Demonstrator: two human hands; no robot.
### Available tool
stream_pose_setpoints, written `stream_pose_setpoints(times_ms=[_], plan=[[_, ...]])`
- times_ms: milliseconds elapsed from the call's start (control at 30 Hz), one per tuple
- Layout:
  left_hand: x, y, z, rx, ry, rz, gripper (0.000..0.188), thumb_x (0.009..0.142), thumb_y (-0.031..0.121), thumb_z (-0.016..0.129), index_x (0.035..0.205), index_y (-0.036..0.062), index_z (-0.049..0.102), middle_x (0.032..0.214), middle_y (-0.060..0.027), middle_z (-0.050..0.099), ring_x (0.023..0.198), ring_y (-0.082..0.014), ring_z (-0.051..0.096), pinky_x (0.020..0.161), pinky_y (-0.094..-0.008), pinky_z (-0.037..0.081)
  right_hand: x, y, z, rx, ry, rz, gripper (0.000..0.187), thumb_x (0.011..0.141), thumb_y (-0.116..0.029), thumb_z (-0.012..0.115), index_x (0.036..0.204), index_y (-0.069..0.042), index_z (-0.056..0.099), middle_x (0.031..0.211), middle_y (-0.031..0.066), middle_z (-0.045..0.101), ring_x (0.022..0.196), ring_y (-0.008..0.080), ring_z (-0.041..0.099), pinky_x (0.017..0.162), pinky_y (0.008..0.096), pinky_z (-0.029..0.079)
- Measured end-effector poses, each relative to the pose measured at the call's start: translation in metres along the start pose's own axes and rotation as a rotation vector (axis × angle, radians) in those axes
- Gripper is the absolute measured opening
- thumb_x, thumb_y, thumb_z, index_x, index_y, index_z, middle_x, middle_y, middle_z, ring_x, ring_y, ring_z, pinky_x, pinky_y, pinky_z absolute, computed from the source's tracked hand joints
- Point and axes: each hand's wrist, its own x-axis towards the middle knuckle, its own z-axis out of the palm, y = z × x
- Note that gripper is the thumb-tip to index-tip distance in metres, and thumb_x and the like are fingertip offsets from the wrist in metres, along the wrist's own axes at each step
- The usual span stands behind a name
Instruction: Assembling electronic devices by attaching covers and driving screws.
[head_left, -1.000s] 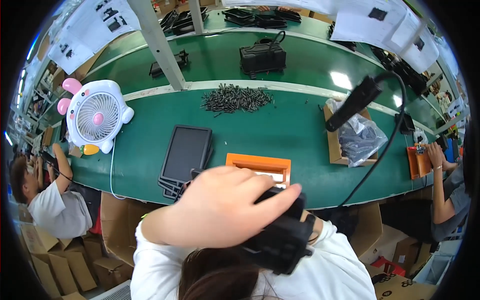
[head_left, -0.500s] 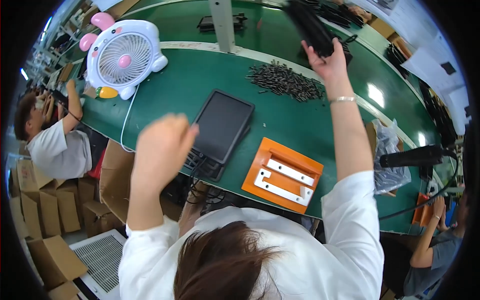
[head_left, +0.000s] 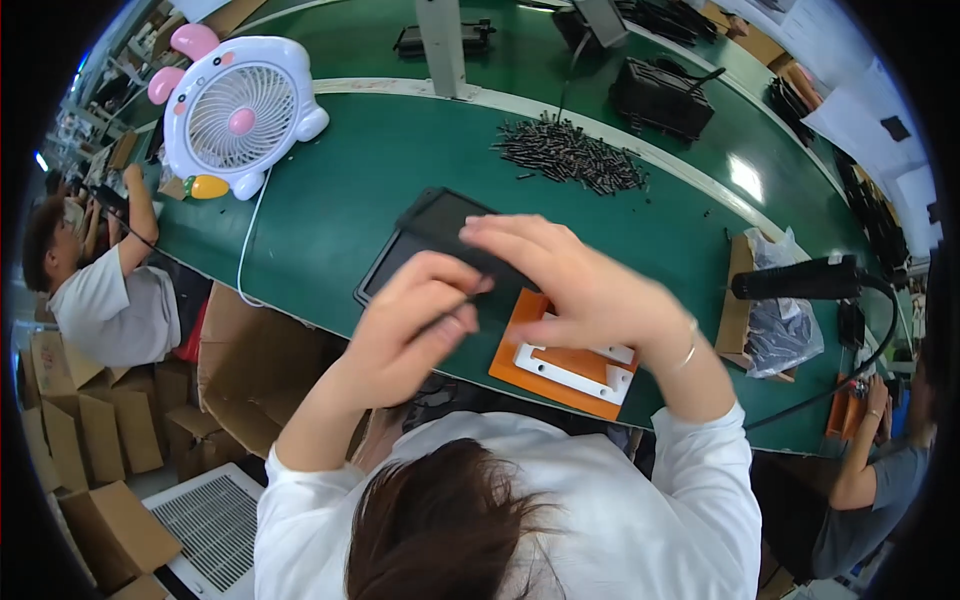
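A flat black panel-like device (head_left: 415, 225) lies on the green bench in front of me, its near part hidden by my hands. Curled fingers close my left hand (head_left: 415, 325) over its near edge; a thin dark thing shows between them, too blurred to name. My right hand (head_left: 590, 290) hovers open between the device and an orange fixture (head_left: 560, 397) with white bars (head_left: 570, 372). Its fingers stretch out over the device; whether they touch it I cannot tell. Beyond is a pile of small black screw-like pieces (head_left: 570, 155).
A rabbit-shaped fan (head_left: 245, 115) stands at left. More black devices (head_left: 665, 97) sit on the far green surface, past a metal post (head_left: 440, 50). A black corded tool (head_left: 800, 280) hangs at right above a plastic-lined box (head_left: 780, 325). Co-workers sit both sides.
My right hand has let go of a black device at the far surface and come back near the fixture. My left hand has moved right, over the panel-like device.
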Motion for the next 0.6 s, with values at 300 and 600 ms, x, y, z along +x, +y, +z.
stream_pose_setpoints(times_ms=[300,600], plan=[[0.151,-0.013,-0.030,-0.222,-0.248,0.209,0.028,0.086,0.025,0.055,0.088,-0.0032,0.059,0.081,-0.0077,0.060,0.077,-0.0175,0.058,0.070,-0.0276,0.046,-0.130,-0.081,-0.025,0.052,0.713,0.606,0.020,0.062,0.001,0.065,0.081,0.005,0.060,0.079,0.0179,0.067,0.072,0.0237,0.067,0.065,0.0290,0.051],[0.368,-0.259,-0.018,0.757,0.133,-0.621,0.042,0.084,0.029,0.040,0.121,0.0129,0.052,0.134,-0.0169,0.038,0.121,-0.0386,0.037,0.099,-0.0471,0.033,-0.101,-0.074,-0.021,-0.129,0.461,0.331,0.032,0.054,0.011,0.053,0.084,0.002,0.061,0.083,0.0147,0.066,0.072,0.0274,0.066,0.062,0.0320,0.054]])
